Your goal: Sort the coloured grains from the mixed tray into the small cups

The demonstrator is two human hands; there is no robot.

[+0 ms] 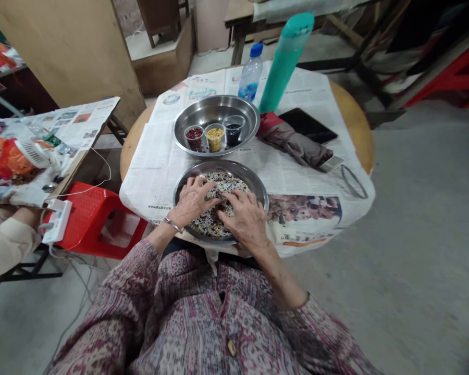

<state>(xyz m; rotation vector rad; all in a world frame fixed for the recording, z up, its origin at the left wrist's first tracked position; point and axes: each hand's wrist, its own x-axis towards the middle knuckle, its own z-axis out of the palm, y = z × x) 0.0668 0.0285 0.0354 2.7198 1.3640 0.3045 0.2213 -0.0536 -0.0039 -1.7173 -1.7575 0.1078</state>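
A steel bowl [258,182] at the table's near edge contains a layer of mixed grains and beans [229,181], mostly white with dark and yellow bits. Over its left side, my left hand [191,200] rests on the mix, thumb and fingers apart. Opposite it, my right hand [247,216] also touches the mix with bent, parted fingers; I see nothing held in either. Just beyond stands a second steel bowl [193,112] with three clear cups: dark red beans [194,134], yellow kernels [214,136] and black beans [232,133].
Newspaper [148,179] covers the round table. Behind the bowls stand a water bottle [250,73] and a tall teal bottle [285,65]. A folded umbrella [297,146] and a dark tablet [308,125] lie right. A red stool [89,219] and another person's leg [11,239] are left.
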